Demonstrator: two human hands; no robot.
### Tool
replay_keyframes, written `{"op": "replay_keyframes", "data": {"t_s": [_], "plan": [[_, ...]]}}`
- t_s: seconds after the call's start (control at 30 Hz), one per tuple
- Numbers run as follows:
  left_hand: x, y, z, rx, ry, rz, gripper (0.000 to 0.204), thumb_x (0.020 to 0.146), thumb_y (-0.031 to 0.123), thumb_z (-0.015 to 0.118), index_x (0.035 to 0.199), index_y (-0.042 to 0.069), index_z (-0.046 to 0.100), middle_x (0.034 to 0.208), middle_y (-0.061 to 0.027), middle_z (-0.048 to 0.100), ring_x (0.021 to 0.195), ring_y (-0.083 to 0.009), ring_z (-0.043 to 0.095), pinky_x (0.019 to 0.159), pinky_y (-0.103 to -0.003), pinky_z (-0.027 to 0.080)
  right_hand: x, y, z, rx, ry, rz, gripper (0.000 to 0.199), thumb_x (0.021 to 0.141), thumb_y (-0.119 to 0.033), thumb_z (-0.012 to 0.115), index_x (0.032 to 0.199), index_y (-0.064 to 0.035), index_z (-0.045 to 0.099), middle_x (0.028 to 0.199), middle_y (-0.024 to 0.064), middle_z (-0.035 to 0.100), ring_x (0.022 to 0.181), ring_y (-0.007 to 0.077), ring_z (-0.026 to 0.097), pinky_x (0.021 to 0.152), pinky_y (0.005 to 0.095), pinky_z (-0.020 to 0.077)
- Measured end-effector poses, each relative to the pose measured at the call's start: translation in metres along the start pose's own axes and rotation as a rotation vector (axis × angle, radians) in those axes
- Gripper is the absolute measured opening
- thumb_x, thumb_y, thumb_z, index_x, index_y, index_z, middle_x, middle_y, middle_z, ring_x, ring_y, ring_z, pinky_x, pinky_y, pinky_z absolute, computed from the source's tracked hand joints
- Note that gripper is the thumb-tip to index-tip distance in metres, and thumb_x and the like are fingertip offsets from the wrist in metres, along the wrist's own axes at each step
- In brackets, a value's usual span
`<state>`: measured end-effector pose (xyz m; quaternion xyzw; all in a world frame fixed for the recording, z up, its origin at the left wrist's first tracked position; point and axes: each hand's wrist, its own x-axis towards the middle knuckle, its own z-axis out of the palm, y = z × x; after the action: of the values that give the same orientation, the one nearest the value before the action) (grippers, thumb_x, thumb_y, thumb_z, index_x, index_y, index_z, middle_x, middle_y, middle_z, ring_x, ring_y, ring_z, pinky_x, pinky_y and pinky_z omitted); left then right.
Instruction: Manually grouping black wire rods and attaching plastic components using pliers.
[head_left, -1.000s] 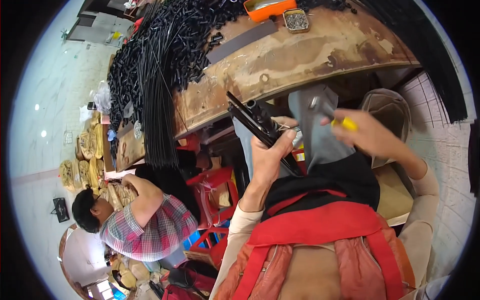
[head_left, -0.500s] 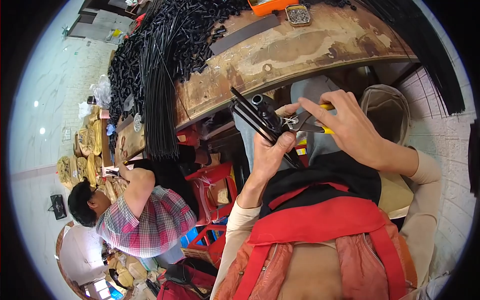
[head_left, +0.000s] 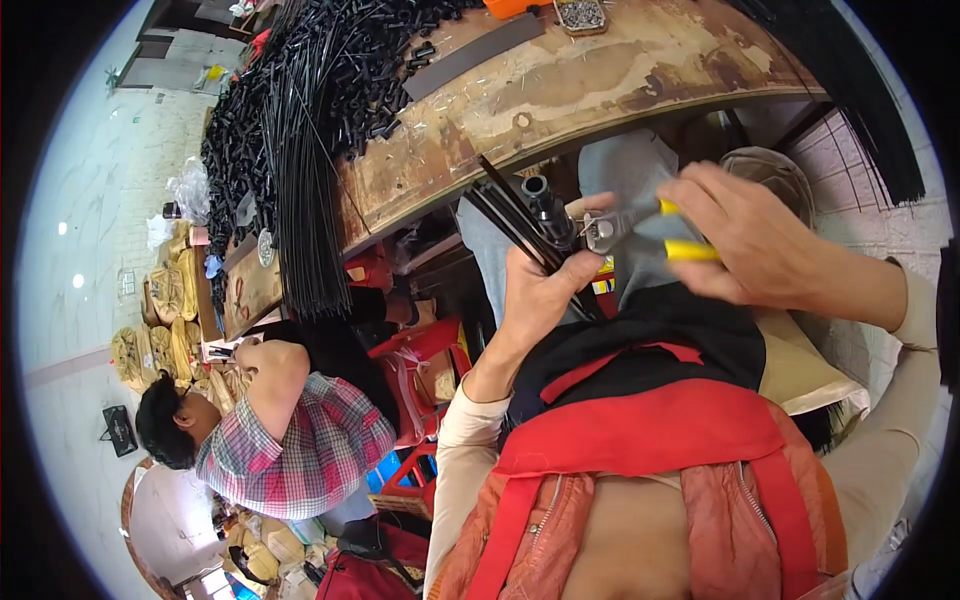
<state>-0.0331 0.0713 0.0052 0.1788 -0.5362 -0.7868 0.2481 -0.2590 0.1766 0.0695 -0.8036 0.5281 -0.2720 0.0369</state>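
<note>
Left hand [head_left: 538,302] clamps thin black rods [head_left: 502,214] and a black tube [head_left: 546,207]; right hand [head_left: 745,238], turned inward, clasps yellow-handled metal pliers [head_left: 690,250]; a squarish yellow tray [head_left: 586,33] holds silvery bits [head_left: 580,14].

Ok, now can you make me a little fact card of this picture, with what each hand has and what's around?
Left-hand grip: around thin black rods and a black tube
Right-hand grip: on pliers with yellow handles spread apart
Pliers' head: beside the left-hand grip, blurred
Table: worn wood, holding a pile of black parts and a rod bundle
Other person: checked shirt, at picture left
</note>
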Motion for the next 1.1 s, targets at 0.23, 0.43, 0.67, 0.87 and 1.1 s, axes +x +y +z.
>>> {"op": "replay_keyframes", "data": {"t_s": [0.23, 0.43, 0.67, 0.87, 1.1], "plan": [[0.003, 0.005, -0.009, 0.031, -0.076, -0.006, 0.052, 0.085, 0.029, 0.073, 0.124, -0.002, 0.058, 0.112, -0.0034, 0.064, 0.093, -0.0079, 0.057, 0.081, -0.024, 0.047, 0.022, -0.007, -0.031, 0.680, -0.725, 0.581, 0.042, 0.083, -0.015, 0.068, 0.113, 0.0039, 0.047, 0.067, 0.0136, 0.059, 0.056, 0.0290, 0.061, 0.052, 0.0325, 0.0470], [-0.001, 0.001, -0.008, 0.015, -0.028, 0.009, 0.051, 0.087, 0.028, 0.072, 0.126, -0.001, 0.057, 0.102, -0.0007, 0.064, 0.086, -0.0049, 0.055, 0.073, -0.018, 0.043, 0.008, -0.005, -0.017, -0.009, -0.083, 0.061, 0.039, 0.082, -0.026, 0.067, 0.102, 0.0036, 0.051, 0.081, 0.0182, 0.059, 0.069, 0.0368, 0.060, 0.060, 0.0429, 0.0469], [-0.003, 0.009, -0.010, 0.053, -0.153, 0.031, 0.055, 0.088, 0.035, 0.069, 0.128, 0.001, 0.054, 0.091, 0.0022, 0.057, 0.077, -0.0052, 0.047, 0.068, -0.020, 0.040, 0.023, 0.003, -0.020, 1.254, -1.002, 0.841, 0.070, 0.095, -0.059, 0.035, 0.093, 0.0063, 0.061, 0.060, 0.0136, 0.056, 0.045, 0.0198, 0.051, 0.043, 0.0300, 0.0406], [-0.014, 0.003, -0.018, 0.159, -0.074, 0.077, 0.052, 0.092, 0.043, 0.059, 0.113, -0.003, 0.049, 0.075, -0.0018, 0.049, 0.063, -0.0090, 0.042, 0.055, -0.023, 0.032, 0.020, -0.006, -0.008, 1.207, -0.890, 0.823, 0.067, 0.097, -0.058, 0.035, 0.090, 0.0047, 0.059, 0.057, 0.0078, 0.051, 0.044, 0.0112, 0.046, 0.042, 0.0253, 0.0360], [-0.003, 0.002, -0.003, 0.094, 0.005, 0.079, 0.018, 0.096, 0.017, 0.059, 0.105, 0.001, 0.054, 0.078, 0.0027, 0.050, 0.067, -0.0050, 0.042, 0.059, -0.021, 0.035, 0.034, -0.014, -0.035, 0.850, -0.748, 0.825, 0.059, 0.100, -0.049, 0.038, 0.088, 0.0045, 0.058, 0.057, 0.0082, 0.052, 0.045, 0.0139, 0.048, 0.044, 0.0287, 0.0401]]}}
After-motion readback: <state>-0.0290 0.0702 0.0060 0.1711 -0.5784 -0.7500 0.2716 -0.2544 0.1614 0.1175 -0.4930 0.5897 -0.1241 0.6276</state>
